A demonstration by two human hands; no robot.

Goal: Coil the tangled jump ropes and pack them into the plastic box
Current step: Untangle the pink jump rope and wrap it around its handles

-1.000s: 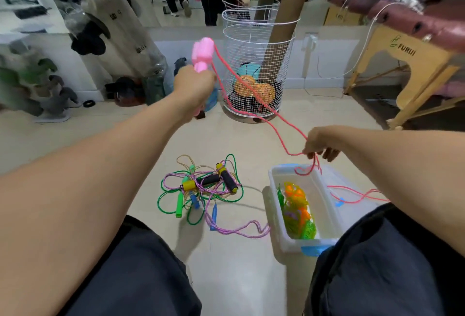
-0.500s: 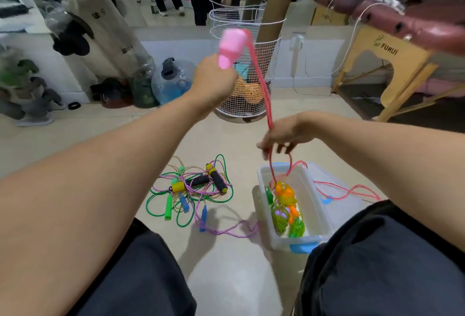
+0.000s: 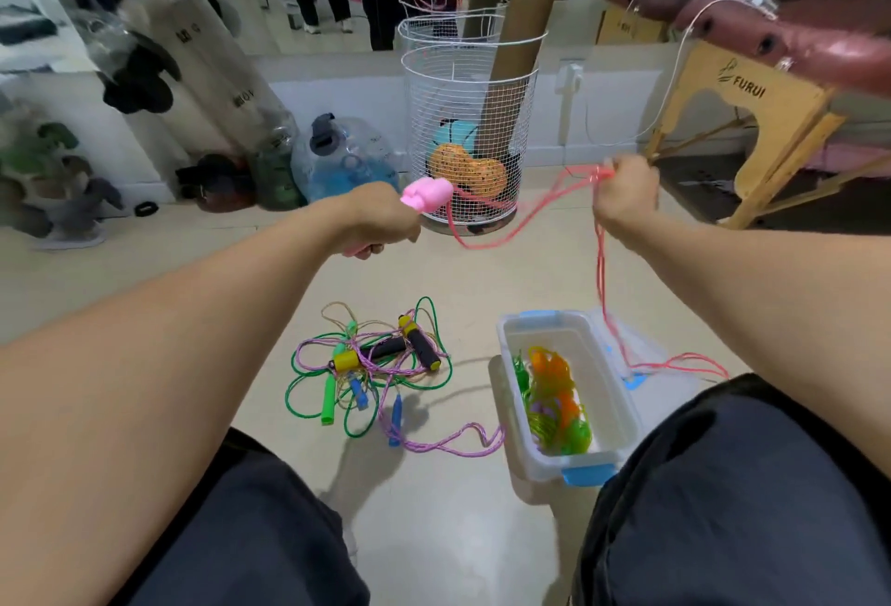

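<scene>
Gripping a pink handle, the left hand is held out in front of the person with its fingers curled round the grip, the rounded pink end sticking out above the thumb side. From that handle the pink rope sags in a loop and rises to the right hand, which is raised at about the same height and pinches the cord in closed fingers. Below the right hand the rope drops almost straight down, passes just beside the far right corner of the plastic box and trails in loose curves over the floor near the right knee.

The clear box with blue latches stands on the floor between the knees, nearer the right one. Inside it lies a bundle of coiled ropes in green and orange, with a little purple among them.

Left of the box a tangled pile of jump ropes rests on the floor: green cord, purple braided cord, black foam handles with yellow ends, a green handle and blue handles. One purple strand runs from the pile to the box's near left wall.

Farther off stand a white wire basket holding balls and cardboard tubes, a blue water jug, and a wooden massage table on the right.
</scene>
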